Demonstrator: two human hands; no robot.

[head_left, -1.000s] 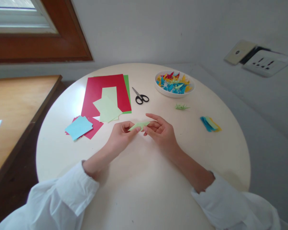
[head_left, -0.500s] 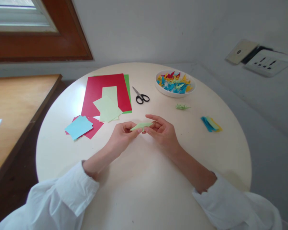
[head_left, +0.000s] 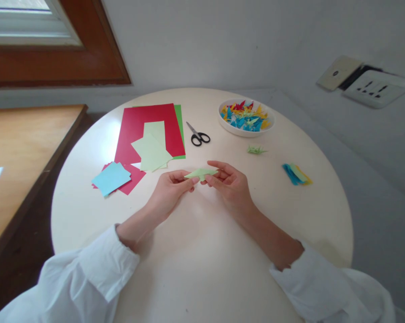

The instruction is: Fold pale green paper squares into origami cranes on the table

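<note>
A small piece of pale green folded paper (head_left: 201,172) is held above the middle of the table between both hands. My left hand (head_left: 170,190) pinches its left end between thumb and fingers. On the other side, my right hand (head_left: 232,185) grips the right part, thumb in front and index finger stretched out above it. Fingers cover both ends of the fold. Beyond the hands lie black-handled scissors (head_left: 198,137), their blades pointing away to the upper left. Pale green paper sheets (head_left: 152,152) rest to the left of them.
A white dish (head_left: 246,132) of colourful folded paper cranes stands at the back right. Small green folded pieces (head_left: 256,150) lie before it, and blue and yellow strips (head_left: 297,175) further right. Red card (head_left: 131,125) and light blue squares (head_left: 111,178) lie on the left of the round table (head_left: 202,269).
The folded paper has shifted very slightly right and up and is turned a little. Both hands keep hold of it, and the left fingers have moved slightly apart from the right ones.
</note>
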